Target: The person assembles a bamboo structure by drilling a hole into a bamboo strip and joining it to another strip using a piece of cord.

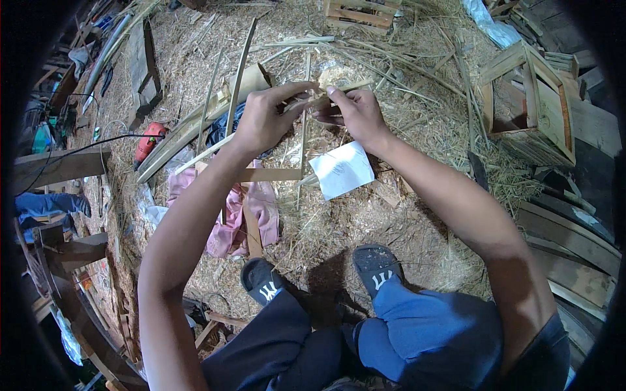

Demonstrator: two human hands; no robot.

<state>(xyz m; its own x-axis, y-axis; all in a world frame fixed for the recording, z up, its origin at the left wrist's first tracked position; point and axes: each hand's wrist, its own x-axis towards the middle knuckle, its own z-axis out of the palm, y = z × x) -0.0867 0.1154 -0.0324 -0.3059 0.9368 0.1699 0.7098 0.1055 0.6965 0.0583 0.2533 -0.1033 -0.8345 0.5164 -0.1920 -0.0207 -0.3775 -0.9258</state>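
Both hands are raised over the littered ground in front of me, fingertips almost meeting. Between them is a small pale brown piece that looks like wood; its exact shape is too small to tell. My left hand pinches it from the left, with thumb and fingers closed. My right hand grips it from the right, thumb on top and the other fingers curled underneath. Below the right hand lies a white sheet of paper with faint marks. A thin upright strip passes beneath the hands.
Shavings and straw cover the ground. Long wooden strips and a pink cloth lie to the left, with a red power tool. A wooden frame box stands at the right, near stacked boards.
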